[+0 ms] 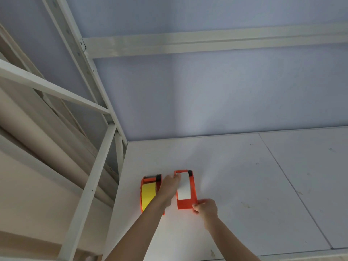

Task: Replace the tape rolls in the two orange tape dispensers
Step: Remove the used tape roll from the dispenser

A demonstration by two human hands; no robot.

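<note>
Two orange tape dispensers stand side by side on a white shelf board point(235, 176). The left dispenser point(146, 202) holds a yellow tape roll point(148, 195). The right dispenser point(188, 204) holds a white tape roll point(183, 189). My left hand point(169, 187) reaches between them, its fingertips touching the far end of the white tape near the cutter. My right hand point(206, 208) grips the near right corner of the right dispenser. The left forearm hides part of the left dispenser.
A white metal rack frame point(98, 166) with a diagonal brace rises at the left of the shelf. A pale blue wall point(226, 95) closes the back, crossed by a white beam point(207, 45). A seam point(293, 187) splits the shelf board to the right.
</note>
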